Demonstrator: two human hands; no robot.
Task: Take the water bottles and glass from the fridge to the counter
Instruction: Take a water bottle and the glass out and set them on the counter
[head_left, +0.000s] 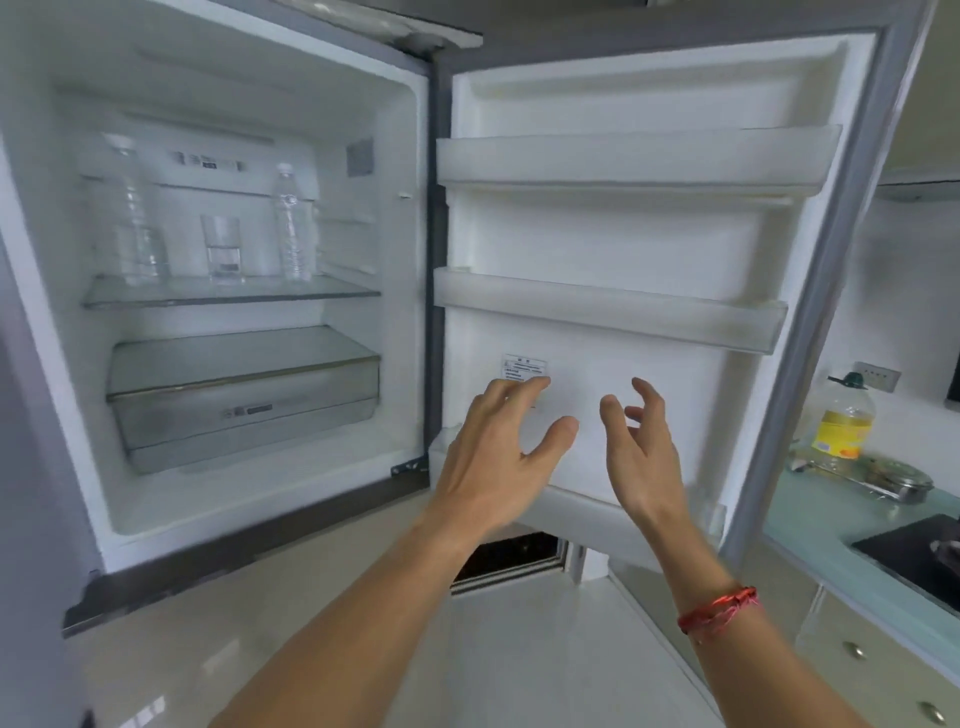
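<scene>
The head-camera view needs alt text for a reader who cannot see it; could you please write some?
In an open fridge, a large water bottle, a drinking glass and a slim water bottle stand on a glass shelf. The person's empty left hand and right hand hover before it, fingers spread.

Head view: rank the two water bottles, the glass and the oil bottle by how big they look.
1. Left bottle, clearly largest.
2. Right bottle and oil bottle: too close to rank, one taller, one wider, at different distances.
3. Glass, smallest.
</scene>
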